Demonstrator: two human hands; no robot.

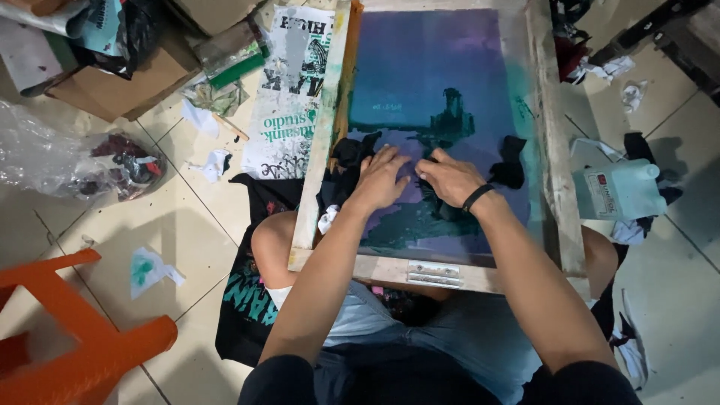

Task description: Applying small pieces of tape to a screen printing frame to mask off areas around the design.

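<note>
Screen-printing frame [322, 150], wooden, with purple-blue mesh [435, 67] stained teal, lies across the person's knees, its near rail just below both hands. I log the left hand [381, 178] flat on the mesh, fingers spread, palm down, gripping nothing that I can see. Right hand [448, 178] sits just beside it, thumbs nearly touching; its fingers are curled down onto a dark wet patch, and I cannot tell whether they pinch anything. A black band [477, 197] circles the right wrist.

Dark rag [346, 154] lies bunched on the mesh to the left of the left hand, against the frame's left rail. A second black scrap [510, 161] lies on the mesh to the right of the right hand. A small white wad [328, 219] rests below the left wrist, at the rail.

Beyond the frame to the right of the right hand, a white plastic jug [619, 191] stands on the tiled floor [187, 217]. Left of the left hand, a printed paper sheet [292, 97] lies on the floor; farther left, an orange plastic stool [82, 337] and a clear bag [67, 161].
</note>
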